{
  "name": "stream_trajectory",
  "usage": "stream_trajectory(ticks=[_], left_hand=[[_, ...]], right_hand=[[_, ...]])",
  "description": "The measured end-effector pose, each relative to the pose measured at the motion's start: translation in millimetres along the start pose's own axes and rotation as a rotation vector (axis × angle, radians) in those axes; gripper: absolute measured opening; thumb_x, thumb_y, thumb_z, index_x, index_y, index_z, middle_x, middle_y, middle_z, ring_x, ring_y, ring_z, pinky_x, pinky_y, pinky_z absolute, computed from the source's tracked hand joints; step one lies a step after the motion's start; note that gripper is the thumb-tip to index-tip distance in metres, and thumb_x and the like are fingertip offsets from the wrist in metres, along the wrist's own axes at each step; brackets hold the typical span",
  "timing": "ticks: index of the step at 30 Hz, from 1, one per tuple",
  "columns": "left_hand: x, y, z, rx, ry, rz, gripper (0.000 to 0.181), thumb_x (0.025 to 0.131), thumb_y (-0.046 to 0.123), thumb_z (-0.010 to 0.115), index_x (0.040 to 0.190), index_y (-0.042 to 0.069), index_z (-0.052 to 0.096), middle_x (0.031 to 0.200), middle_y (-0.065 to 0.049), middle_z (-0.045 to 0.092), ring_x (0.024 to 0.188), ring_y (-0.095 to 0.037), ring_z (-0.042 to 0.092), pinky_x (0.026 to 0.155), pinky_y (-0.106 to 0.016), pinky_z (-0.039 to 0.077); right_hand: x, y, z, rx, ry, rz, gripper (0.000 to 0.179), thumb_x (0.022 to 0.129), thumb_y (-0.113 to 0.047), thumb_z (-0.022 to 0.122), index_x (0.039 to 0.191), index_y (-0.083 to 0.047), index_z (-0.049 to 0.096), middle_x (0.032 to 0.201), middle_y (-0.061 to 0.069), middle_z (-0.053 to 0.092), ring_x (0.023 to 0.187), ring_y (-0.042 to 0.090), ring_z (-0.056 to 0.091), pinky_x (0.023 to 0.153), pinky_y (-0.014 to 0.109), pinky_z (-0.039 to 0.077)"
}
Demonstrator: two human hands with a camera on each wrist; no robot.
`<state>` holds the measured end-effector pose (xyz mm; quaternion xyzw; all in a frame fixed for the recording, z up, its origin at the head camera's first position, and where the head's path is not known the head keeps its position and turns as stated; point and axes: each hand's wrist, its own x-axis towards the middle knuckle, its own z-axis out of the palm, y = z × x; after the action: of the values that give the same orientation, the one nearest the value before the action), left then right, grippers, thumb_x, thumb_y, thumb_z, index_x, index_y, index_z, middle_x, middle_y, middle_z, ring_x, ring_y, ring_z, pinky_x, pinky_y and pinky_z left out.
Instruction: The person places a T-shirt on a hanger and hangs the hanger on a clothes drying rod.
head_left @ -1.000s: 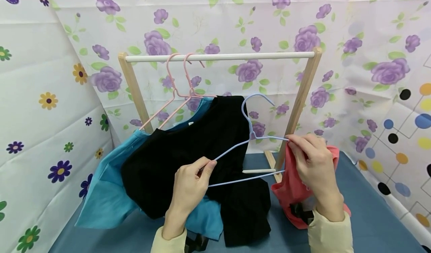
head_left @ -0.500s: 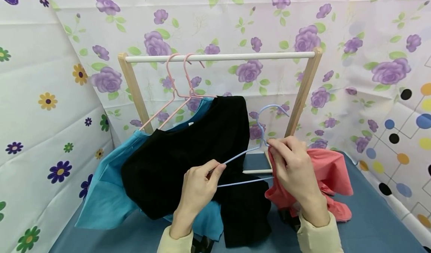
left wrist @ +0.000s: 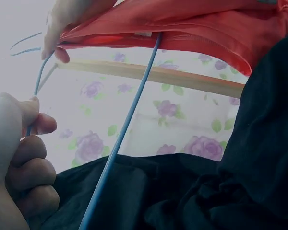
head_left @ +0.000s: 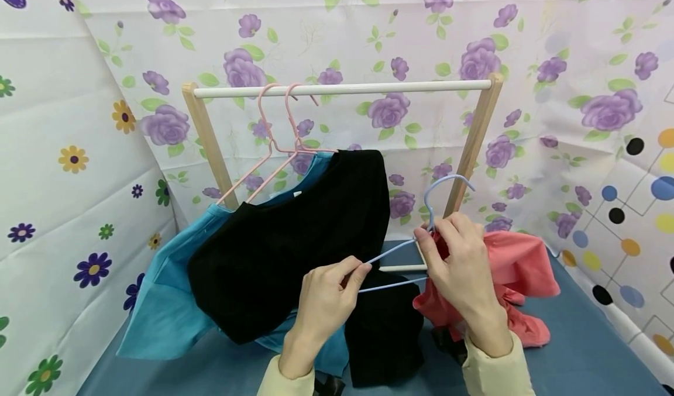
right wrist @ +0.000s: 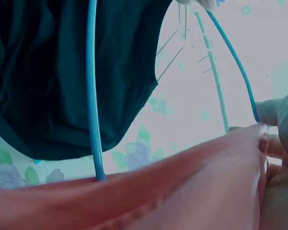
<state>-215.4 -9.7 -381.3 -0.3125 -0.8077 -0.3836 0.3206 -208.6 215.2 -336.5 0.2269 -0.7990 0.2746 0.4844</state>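
Observation:
In the head view my left hand [head_left: 329, 299] pinches the left shoulder of a light-blue clothes hanger [head_left: 392, 251]. My right hand [head_left: 463, 267] pinches the neckline of a coral-red shirt [head_left: 521, 261] by the base of the hanger's hook. The hanger's right part lies inside the shirt and is hidden. In the left wrist view its lower bar [left wrist: 117, 143] runs up into the neck opening, where a small pale label shows. From the right wrist, the shirt's edge [right wrist: 192, 177] covers the bar's end, and my right fingers hold the cloth beside the hanger wire.
A wooden rack with a white rail [head_left: 368, 88] stands behind. From its left part hang two pink hangers [head_left: 291, 115], bearing a black shirt [head_left: 295, 238] and a blue shirt [head_left: 163, 302]. The black shirt hangs close behind my left hand. Blue cloth [head_left: 579, 337] covers the table.
The hanger has shifted right and lower, further into the coral shirt. My left hand has moved right with it; my right hand has slid left along the hanger to the hook's base.

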Motion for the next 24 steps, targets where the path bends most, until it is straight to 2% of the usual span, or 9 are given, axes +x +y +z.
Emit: stream_trajectory(ticks=[3, 7, 11, 15, 18, 22, 24], left_hand=[[-0.3, 2.8, 0.5, 0.016, -0.001, -0.008, 0.026, 0.101, 0.032, 0.057, 0.081, 0.019, 0.067, 0.057, 0.015, 0.037, 0.047, 0.003, 0.032, 0.043, -0.017, 0.028], [0.1, 9.6, -1.7, 0.054, -0.009, -0.021, 0.024, 0.101, 0.033, 0.056, 0.087, 0.019, 0.070, 0.067, 0.015, 0.049, 0.055, 0.002, 0.040, 0.048, -0.017, 0.034], [1.8, 17.8, -5.7, 0.090, 0.024, 0.005, 0.017, 0.100, 0.029, 0.058, 0.103, 0.018, 0.070, 0.089, 0.008, 0.058, 0.075, -0.006, 0.050, 0.064, -0.023, 0.042], [3.6, 22.4, -13.2, 0.090, 0.148, 0.042, 0.021, 0.098, 0.022, 0.059, 0.117, 0.015, 0.065, 0.108, -0.002, 0.057, 0.093, -0.019, 0.051, 0.078, -0.035, 0.040], [4.7, 18.3, -18.3, 0.029, 0.288, 0.024, 0.024, 0.097, 0.016, 0.057, 0.120, 0.008, 0.060, 0.110, -0.008, 0.055, 0.096, -0.022, 0.051, 0.081, -0.038, 0.042], [4.6, 2.5, -19.6, -0.141, 0.439, -0.109, 0.023, 0.099, 0.005, 0.053, 0.121, 0.000, 0.051, 0.101, -0.012, 0.051, 0.083, -0.019, 0.049, 0.071, -0.032, 0.041], [3.8, -6.9, -18.3, -0.252, 0.451, -0.203, 0.021, 0.101, 0.003, 0.050, 0.121, -0.002, 0.049, 0.096, -0.012, 0.049, 0.075, -0.019, 0.046, 0.065, -0.030, 0.039]], right_hand=[[0.4, 0.7, -0.3, 0.013, 0.020, 0.004, 0.036, 0.098, -0.034, 0.059, 0.078, -0.005, 0.061, 0.073, 0.004, 0.042, 0.065, 0.018, 0.041, 0.069, 0.036, 0.024], [0.5, 4.2, -2.8, 0.037, 0.004, 0.023, 0.023, 0.093, -0.022, 0.065, 0.077, -0.005, 0.062, 0.073, 0.003, 0.044, 0.065, 0.016, 0.042, 0.068, 0.035, 0.025], [0.0, 9.1, -8.1, 0.028, 0.001, 0.053, 0.012, 0.089, -0.013, 0.068, 0.083, -0.003, 0.066, 0.074, 0.004, 0.048, 0.065, 0.016, 0.043, 0.068, 0.033, 0.026], [0.6, 14.5, -15.2, -0.010, 0.044, 0.064, 0.014, 0.091, -0.014, 0.066, 0.087, -0.001, 0.068, 0.077, 0.008, 0.051, 0.066, 0.019, 0.045, 0.067, 0.033, 0.027], [1.8, 18.3, -21.7, -0.027, 0.097, 0.074, 0.018, 0.092, -0.015, 0.065, 0.083, 0.000, 0.065, 0.076, 0.011, 0.053, 0.066, 0.022, 0.046, 0.066, 0.034, 0.027], [3.0, 22.1, -30.4, -0.042, 0.156, 0.095, 0.020, 0.091, -0.015, 0.064, 0.079, 0.000, 0.063, 0.077, 0.013, 0.055, 0.065, 0.024, 0.045, 0.066, 0.033, 0.026], [3.1, 22.9, -34.6, -0.048, 0.172, 0.105, 0.022, 0.092, -0.017, 0.064, 0.080, 0.001, 0.064, 0.079, 0.014, 0.057, 0.067, 0.023, 0.046, 0.067, 0.031, 0.026]])
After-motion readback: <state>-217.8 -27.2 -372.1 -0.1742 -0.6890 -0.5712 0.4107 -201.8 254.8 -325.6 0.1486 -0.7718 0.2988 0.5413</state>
